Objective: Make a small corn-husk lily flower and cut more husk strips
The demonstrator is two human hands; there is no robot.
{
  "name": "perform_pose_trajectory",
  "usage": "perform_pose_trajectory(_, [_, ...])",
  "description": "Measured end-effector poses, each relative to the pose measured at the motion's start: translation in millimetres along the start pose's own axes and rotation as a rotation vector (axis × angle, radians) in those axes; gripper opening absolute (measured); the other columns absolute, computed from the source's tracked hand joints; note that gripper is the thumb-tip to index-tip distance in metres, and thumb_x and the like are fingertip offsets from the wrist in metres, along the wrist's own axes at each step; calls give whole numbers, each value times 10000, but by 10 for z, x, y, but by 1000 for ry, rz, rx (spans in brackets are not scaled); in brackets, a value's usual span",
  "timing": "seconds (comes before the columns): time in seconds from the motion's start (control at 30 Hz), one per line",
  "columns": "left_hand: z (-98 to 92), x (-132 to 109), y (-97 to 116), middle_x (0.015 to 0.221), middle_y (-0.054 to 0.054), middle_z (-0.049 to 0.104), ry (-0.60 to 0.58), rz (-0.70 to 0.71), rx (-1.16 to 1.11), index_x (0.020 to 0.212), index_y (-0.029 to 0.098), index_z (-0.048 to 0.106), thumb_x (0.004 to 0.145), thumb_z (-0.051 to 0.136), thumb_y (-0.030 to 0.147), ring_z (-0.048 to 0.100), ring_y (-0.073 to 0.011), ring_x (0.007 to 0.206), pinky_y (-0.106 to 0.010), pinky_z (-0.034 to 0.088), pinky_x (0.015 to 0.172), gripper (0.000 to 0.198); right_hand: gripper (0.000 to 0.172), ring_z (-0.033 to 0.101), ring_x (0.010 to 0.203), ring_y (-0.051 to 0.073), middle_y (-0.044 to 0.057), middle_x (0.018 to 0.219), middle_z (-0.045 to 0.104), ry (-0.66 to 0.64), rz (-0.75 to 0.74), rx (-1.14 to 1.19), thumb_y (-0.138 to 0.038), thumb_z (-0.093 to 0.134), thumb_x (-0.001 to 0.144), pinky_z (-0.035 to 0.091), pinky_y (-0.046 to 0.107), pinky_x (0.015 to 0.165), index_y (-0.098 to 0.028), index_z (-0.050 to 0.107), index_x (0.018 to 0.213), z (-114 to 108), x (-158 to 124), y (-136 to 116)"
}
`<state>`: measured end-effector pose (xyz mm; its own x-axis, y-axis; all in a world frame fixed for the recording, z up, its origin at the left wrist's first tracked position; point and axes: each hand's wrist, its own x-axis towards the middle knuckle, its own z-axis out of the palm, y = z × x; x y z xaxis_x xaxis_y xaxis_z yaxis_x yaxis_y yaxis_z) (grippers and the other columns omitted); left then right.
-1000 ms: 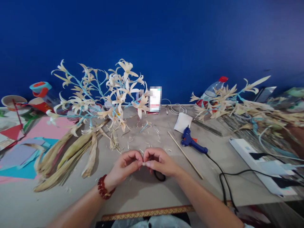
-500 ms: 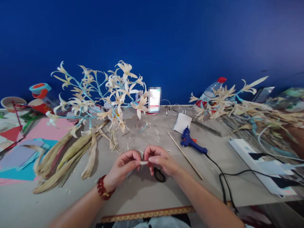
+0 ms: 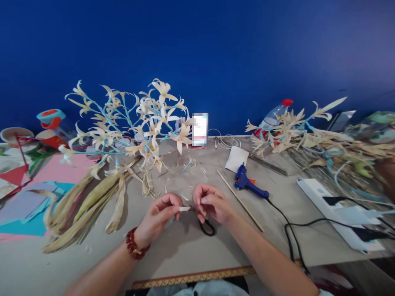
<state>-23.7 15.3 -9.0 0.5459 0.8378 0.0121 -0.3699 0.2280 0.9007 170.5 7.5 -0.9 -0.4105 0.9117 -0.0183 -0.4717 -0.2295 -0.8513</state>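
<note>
My left hand (image 3: 163, 211) pinches a short cream strip of husk (image 3: 184, 209) between thumb and forefinger, its narrow end pointing right. A small gap to the right, my right hand (image 3: 212, 202) has its fingers curled and thumb pressed in; what they hold, if anything, is hidden. Just below those fingers shows a black loop, apparently a scissors handle (image 3: 207, 228); I cannot tell whether the hand grips it or it lies on the table. Husk scraps (image 3: 169, 181) are scattered beyond both hands.
Husk flowers on pale blue stems (image 3: 123, 123) stand back left, above dried husks (image 3: 83, 209) and coloured paper (image 3: 61, 168). To the right lie a thin stick (image 3: 240, 201), a blue glue gun (image 3: 248, 183) with its cord, a power strip (image 3: 336, 218) and more husk flowers (image 3: 286, 123).
My right hand has let go of the husk strip and drawn slightly right and up. The strip stays in my left hand, its right end now free.
</note>
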Motion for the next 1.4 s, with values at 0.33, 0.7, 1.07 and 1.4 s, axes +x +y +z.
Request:
perform_pose_trajectory(0.33, [7, -19, 1, 673, -5, 563, 19, -31, 12, 737, 150, 616, 795, 679, 257, 477, -114, 622, -235, 360, 607, 137, 117, 472, 378, 61, -60, 514, 523, 25, 22, -179, -227, 623, 753, 446, 163, 387, -157, 566, 679, 66, -4, 66])
perform_pose_trajectory(0.7, [0, -1, 0, 686, -17, 566, 49, -71, 82, 737, 156, 620, 796, 670, 278, 482, -136, 653, -250, 373, 640, 144, 181, 509, 429, 62, -49, 575, 555, 27, 49, -310, -312, 667, 754, 452, 163, 408, -162, 575, 714, 117, -19, 27])
perform_pose_trajectory(1.07, [36, -18, -17, 674, -6, 574, 30, -125, 71, 720, 154, 627, 756, 702, 272, 498, -125, 640, -238, 382, 619, 144, 179, 506, 417, 54, -60, 533, 556, 28, 109, -290, -292, 662, 750, 462, 150, 403, -158, 558, 693, 138, -10, 82])
perform_pose_trajectory(1.4, [24, 38, 33, 582, -18, 517, -18, 4, -142, 660, 151, 601, 774, 603, 286, 473, -154, 622, -292, 383, 673, 176, 119, 389, 323, 45, -73, 430, 514, 65, 42, 112, -182, 643, 708, 437, 163, 342, -162, 544, 644, 123, 30, 101])
